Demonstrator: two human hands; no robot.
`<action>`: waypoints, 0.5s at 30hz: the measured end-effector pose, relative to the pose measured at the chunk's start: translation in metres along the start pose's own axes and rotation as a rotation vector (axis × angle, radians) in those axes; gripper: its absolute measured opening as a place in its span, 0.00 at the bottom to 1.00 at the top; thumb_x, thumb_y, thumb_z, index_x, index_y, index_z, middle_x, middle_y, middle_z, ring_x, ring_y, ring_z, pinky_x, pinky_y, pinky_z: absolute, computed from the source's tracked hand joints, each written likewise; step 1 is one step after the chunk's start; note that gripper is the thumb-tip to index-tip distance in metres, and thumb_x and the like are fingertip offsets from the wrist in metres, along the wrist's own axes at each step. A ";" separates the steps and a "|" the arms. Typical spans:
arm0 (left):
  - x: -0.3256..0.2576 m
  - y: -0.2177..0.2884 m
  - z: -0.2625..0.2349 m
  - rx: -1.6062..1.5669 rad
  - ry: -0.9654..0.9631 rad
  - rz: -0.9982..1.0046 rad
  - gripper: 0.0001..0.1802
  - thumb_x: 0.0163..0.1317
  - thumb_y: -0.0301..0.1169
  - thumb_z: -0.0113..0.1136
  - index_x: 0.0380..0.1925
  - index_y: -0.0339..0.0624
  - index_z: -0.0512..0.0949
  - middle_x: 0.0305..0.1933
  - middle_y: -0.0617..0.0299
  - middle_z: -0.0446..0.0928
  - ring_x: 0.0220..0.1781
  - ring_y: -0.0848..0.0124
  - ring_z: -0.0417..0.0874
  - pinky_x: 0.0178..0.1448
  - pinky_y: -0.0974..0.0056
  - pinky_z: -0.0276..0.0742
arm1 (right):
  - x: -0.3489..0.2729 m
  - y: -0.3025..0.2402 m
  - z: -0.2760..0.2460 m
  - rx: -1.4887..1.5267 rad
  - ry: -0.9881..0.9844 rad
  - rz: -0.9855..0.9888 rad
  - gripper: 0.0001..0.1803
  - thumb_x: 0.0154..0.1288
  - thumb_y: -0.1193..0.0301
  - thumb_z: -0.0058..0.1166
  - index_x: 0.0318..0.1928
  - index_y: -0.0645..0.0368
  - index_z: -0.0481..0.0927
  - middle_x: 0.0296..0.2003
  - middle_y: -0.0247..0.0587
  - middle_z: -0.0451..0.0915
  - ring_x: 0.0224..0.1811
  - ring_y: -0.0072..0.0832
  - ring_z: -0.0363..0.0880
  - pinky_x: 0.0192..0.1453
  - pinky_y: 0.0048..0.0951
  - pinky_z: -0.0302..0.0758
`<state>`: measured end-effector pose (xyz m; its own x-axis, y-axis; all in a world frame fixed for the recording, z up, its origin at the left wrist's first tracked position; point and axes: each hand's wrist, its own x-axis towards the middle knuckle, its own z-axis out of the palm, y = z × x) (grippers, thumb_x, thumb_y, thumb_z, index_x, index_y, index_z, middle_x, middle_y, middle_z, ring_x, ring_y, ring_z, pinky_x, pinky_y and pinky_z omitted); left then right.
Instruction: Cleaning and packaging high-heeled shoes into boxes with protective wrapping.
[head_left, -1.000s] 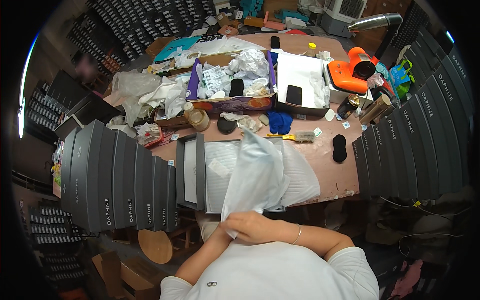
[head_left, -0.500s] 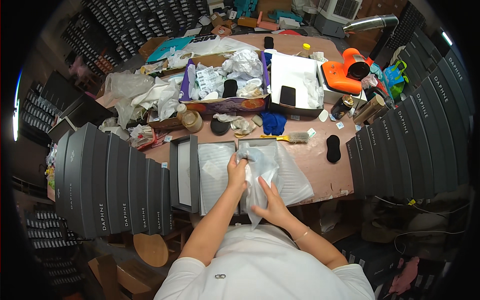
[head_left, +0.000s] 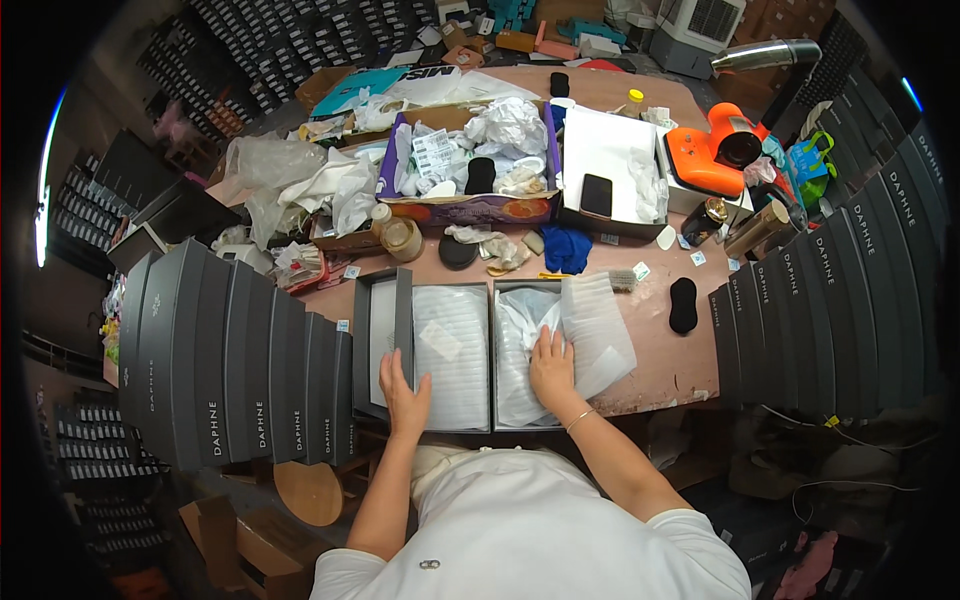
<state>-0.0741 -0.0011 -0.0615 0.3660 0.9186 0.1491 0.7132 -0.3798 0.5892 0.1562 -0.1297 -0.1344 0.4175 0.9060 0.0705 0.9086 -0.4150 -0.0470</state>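
My left hand (head_left: 406,402) is open, fingers spread, at the wall between a narrow dark grey box part (head_left: 383,285) and a shoebox compartment lined with a ribbed white foam sheet (head_left: 450,335). My right hand (head_left: 553,372) is open too. It lies with its fingers flat on a bundle in thin white wrapping (head_left: 520,320), inside the dark grey compartment (head_left: 493,375) to the right. What the wrapping covers is hidden. Another foam sheet (head_left: 597,330) hangs over that compartment's right side onto the table.
Stacks of dark grey shoeboxes flank me at left (head_left: 190,360) and right (head_left: 840,300). Behind are a purple carton (head_left: 470,210) of crumpled paper, an orange device (head_left: 705,165), a jar (head_left: 402,240), a brush (head_left: 622,281) and a black insole-shaped pad (head_left: 683,305).
Both hands held the white-wrapped bundle above the right compartment. Now the bundle lies inside it under my right hand. My left hand has let go and moved left. The view has shifted slightly.
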 end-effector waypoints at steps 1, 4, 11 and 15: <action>0.006 -0.015 0.000 -0.044 -0.058 -0.088 0.34 0.58 0.30 0.61 0.64 0.35 0.61 0.66 0.41 0.59 0.66 0.48 0.64 0.68 0.54 0.61 | 0.001 0.000 0.017 -0.079 0.067 -0.016 0.24 0.57 0.70 0.54 0.56 0.64 0.73 0.68 0.54 0.56 0.66 0.50 0.59 0.60 0.53 0.66; 0.004 -0.053 -0.002 0.057 -0.199 -0.186 0.27 0.59 0.31 0.61 0.57 0.32 0.68 0.57 0.39 0.70 0.58 0.48 0.73 0.61 0.55 0.68 | -0.001 0.002 -0.069 0.255 0.096 -0.175 0.20 0.57 0.70 0.55 0.52 0.62 0.77 0.61 0.53 0.69 0.63 0.46 0.67 0.58 0.48 0.69; 0.008 -0.013 -0.064 -0.340 -0.097 -0.135 0.12 0.62 0.29 0.60 0.39 0.28 0.74 0.33 0.52 0.79 0.36 0.66 0.79 0.43 0.65 0.73 | -0.092 0.121 -0.069 0.733 -0.597 0.114 0.17 0.63 0.67 0.52 0.46 0.68 0.79 0.39 0.60 0.81 0.43 0.51 0.80 0.49 0.43 0.75; 0.009 0.039 -0.116 -0.652 -0.182 -0.014 0.12 0.65 0.33 0.60 0.40 0.33 0.76 0.36 0.68 0.76 0.37 0.79 0.73 0.44 0.74 0.71 | -0.045 0.081 -0.006 0.785 0.355 0.331 0.25 0.67 0.64 0.49 0.62 0.60 0.68 0.58 0.60 0.71 0.67 0.50 0.60 0.69 0.44 0.58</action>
<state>-0.1123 0.0049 0.0552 0.4946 0.8684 0.0354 0.2331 -0.1718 0.9572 0.2111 -0.2045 -0.1349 0.7518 0.6184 0.2288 0.5270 -0.3551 -0.7721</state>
